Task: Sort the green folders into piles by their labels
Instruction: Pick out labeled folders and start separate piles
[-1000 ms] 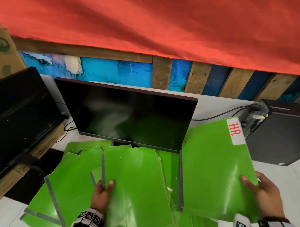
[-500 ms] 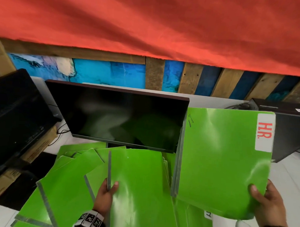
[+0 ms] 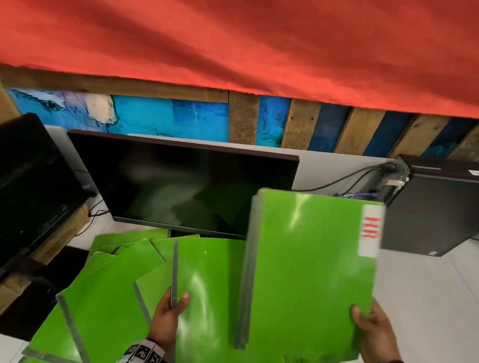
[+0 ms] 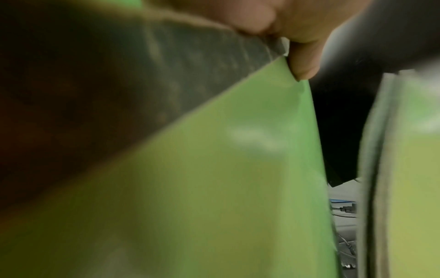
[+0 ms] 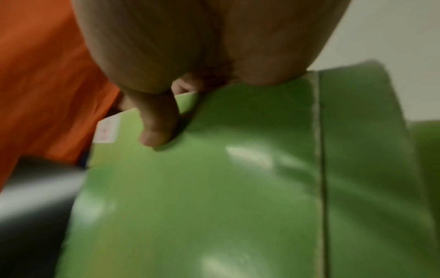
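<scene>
My right hand (image 3: 369, 325) grips the near right corner of a green folder (image 3: 308, 268), thumb on its cover. That folder carries a white label (image 3: 370, 230) with red "HR" at its far right corner and is raised over the heap. The right wrist view shows the same folder (image 5: 214, 188) under my thumb, its label (image 5: 107, 131) blurred. My left hand (image 3: 171, 312) pinches the grey spine (image 3: 174, 274) of another green folder (image 3: 210, 289), which shows no label. In the left wrist view my fingers (image 4: 302, 56) pinch that folder (image 4: 214, 169) at its spine corner. Several more green folders (image 3: 104, 298) lie fanned out at the left.
A dark monitor (image 3: 184, 182) stands right behind the folders. A black computer case (image 3: 435, 207) with cables sits at the right, a black device (image 3: 23, 184) on a cardboard box at the left. White desk surface (image 3: 432, 296) shows at the right.
The HR folder has been lifted, turned upright to face me and then shifted left over the heap. My left hand keeps its pinch on the other folder's spine.
</scene>
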`<state>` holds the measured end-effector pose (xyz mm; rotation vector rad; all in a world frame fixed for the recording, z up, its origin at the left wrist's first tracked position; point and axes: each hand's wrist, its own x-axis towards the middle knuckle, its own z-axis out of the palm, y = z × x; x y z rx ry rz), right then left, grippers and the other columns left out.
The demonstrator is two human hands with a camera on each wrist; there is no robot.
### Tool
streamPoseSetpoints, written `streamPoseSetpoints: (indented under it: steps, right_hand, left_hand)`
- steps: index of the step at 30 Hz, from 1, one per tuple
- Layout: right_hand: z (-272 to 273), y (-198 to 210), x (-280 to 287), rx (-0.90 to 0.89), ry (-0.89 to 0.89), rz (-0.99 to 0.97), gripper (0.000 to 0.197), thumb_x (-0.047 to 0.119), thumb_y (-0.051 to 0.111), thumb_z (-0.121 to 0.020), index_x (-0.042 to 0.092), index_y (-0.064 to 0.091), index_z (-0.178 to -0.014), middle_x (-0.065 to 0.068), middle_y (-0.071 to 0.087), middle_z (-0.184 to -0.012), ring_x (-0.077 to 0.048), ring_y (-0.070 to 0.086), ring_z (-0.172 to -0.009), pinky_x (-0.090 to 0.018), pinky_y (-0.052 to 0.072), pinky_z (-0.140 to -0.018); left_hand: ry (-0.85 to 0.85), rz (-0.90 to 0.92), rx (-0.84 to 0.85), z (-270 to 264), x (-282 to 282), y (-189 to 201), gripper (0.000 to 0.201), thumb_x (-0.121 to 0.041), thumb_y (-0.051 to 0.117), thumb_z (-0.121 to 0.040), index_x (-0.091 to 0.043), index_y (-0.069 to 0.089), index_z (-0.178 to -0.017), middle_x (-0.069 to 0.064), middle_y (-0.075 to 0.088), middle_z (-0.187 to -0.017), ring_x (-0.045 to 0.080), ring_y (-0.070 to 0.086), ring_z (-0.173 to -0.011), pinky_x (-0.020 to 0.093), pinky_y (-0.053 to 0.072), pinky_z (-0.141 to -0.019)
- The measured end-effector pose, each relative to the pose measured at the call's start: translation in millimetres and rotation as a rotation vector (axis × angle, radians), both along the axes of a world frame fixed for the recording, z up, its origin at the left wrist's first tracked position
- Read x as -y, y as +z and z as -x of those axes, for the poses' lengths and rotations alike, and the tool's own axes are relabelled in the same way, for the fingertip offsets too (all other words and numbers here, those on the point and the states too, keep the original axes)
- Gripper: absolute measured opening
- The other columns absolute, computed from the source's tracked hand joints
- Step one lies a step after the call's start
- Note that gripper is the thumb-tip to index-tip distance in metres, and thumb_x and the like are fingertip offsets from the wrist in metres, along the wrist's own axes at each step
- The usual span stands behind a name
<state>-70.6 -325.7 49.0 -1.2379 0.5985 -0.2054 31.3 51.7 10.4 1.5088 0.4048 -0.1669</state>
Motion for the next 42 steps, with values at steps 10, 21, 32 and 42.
streamPoseSetpoints:
  steps: [10, 21, 32, 42]
  right_hand:
    - [-26, -73, -96, -0.334, 0.480, 0.447, 0.045, 0.006, 0.070, -0.078, 0.026, 0.052, -0.115, 0.005, 0.066, -0.109, -0.021, 0.062, -0.109, -0.028, 0.044, -0.096]
    - [-45, -60, -145, -0.351, 0.763, 0.571, 0.095, 0.053, 0.069, -0.066, 0.038, 0.019, -0.146, 0.009, 0.030, -0.151, -0.013, 0.029, -0.140, -0.026, 0.021, -0.115]
    - [-23, -84, -101, -0.411, 0.602, 0.949, 0.069, 0.021, 0.073, -0.070, 0.079, 0.044, -0.095, -0.001, 0.050, -0.126, -0.022, 0.050, -0.119, -0.027, 0.035, -0.105]
    - [-4, -88, -54, -0.944, 0.142, 0.795, 0.083, 0.034, 0.085, -0.058, 0.014, 0.049, -0.130, -0.020, 0.042, -0.131, -0.035, 0.040, -0.123, -0.039, 0.029, -0.107]
  left_hand:
    - [0.052, -0.023, -0.037, 11, -15, -13, 0.017, -0.011, 0.054, -0.092, -0.011, 0.061, -0.108, 0.010, 0.065, -0.107, 0.027, 0.054, -0.113, 0.038, 0.037, -0.099]
    - [-0.009, -0.137, 0.004, 35, -47, -25, 0.048, -0.007, 0.072, -0.080, -0.015, 0.046, -0.119, 0.003, 0.063, -0.111, 0.022, 0.054, -0.111, 0.016, 0.043, -0.094]
    - [0.085, -0.308, -0.152, 24, -138, -39, 0.063, -0.034, 0.087, -0.060, -0.009, 0.059, -0.110, 0.019, 0.072, -0.090, 0.030, 0.069, -0.076, 0.045, 0.057, -0.075]
    - [0.118, -0.370, -0.253, 34, -141, -73, 0.059, -0.049, 0.082, -0.060, -0.008, 0.059, -0.096, 0.020, 0.071, -0.069, 0.030, 0.070, -0.058, 0.038, 0.058, -0.061]
